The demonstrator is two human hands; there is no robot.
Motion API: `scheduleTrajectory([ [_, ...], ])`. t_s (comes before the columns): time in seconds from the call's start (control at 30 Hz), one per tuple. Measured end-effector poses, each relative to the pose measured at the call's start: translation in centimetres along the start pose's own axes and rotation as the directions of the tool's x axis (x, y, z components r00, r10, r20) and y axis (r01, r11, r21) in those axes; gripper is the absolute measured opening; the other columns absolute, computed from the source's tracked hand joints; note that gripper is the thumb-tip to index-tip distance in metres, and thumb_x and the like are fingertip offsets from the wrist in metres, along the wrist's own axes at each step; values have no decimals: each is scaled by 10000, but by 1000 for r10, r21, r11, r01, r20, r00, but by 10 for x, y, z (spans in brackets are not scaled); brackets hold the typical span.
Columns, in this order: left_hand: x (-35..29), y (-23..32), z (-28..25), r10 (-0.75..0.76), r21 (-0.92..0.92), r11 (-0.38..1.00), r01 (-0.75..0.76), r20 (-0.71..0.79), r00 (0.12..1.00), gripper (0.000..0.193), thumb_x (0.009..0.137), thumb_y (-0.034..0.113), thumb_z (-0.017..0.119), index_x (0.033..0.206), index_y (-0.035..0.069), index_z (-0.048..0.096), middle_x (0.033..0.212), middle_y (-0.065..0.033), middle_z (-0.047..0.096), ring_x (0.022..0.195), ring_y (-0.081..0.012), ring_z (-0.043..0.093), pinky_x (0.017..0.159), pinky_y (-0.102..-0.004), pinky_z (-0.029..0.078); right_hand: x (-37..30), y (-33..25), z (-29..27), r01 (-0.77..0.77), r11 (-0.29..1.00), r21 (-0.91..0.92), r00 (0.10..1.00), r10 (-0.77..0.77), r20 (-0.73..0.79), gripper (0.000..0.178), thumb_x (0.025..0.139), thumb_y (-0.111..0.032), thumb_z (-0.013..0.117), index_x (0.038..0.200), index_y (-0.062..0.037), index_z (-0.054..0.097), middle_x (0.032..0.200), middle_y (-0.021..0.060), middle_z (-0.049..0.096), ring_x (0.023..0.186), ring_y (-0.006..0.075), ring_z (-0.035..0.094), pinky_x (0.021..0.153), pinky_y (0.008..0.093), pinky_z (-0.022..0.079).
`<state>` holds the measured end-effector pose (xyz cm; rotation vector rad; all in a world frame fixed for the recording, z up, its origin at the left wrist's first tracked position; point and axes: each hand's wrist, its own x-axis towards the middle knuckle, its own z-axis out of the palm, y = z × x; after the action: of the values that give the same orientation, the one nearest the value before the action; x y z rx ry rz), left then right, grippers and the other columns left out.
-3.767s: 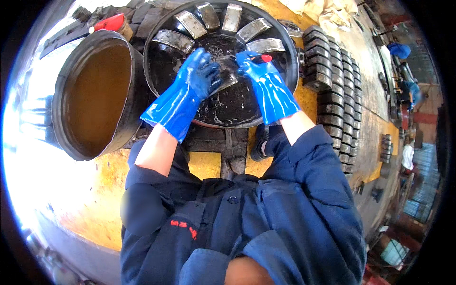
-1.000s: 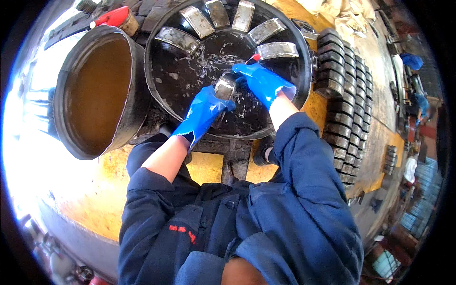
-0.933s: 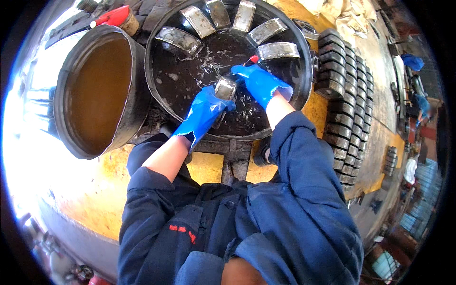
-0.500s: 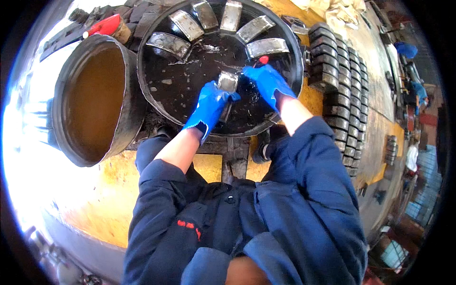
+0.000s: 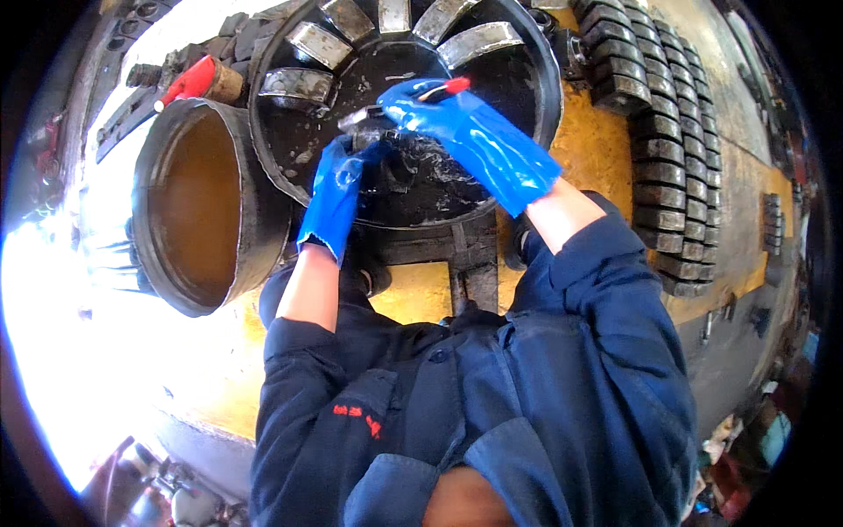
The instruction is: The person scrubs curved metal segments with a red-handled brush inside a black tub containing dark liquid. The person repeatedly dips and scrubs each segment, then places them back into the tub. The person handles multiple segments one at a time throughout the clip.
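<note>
Holding a metal block [image 5: 362, 121] over the round tub [image 5: 551, 83] with left hand [image 5: 336, 178] curled around it; reaching inward across the tub with right hand [image 5: 426, 109], knuckles up, wrapped around a red-ended tool [image 5: 457, 85].

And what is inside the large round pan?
Six metal blocks along its far side, and dark liquid. The left hand, right hand and held block cover whatever is beneath.
</note>
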<state>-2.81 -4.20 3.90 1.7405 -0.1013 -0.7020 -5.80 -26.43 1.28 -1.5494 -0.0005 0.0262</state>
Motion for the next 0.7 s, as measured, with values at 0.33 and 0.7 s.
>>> scheduleTrajectory([
  [0.33,0,-30,-37,115,-21,993,-119,-135,984,790,874,374,784,1446,-114,539,1372,-228,646,1253,-296,614,1092,-368,459,2,45,-18,-362,922,-140,915,323,-242,272,906,-351,704,776,-113,680,734,-7,662,682,101,599,648,329,497],
  [0.7,-16,-2,-32,27,-76,997,-34,-91,995,575,947,300,733,1349,-93,612,1254,-174,694,1066,-237,670,952,-322,517,16,-4,31,-189,976,-112,974,172,-148,239,901,-328,718,871,-93,747,815,2,722,763,103,632,739,315,525],
])
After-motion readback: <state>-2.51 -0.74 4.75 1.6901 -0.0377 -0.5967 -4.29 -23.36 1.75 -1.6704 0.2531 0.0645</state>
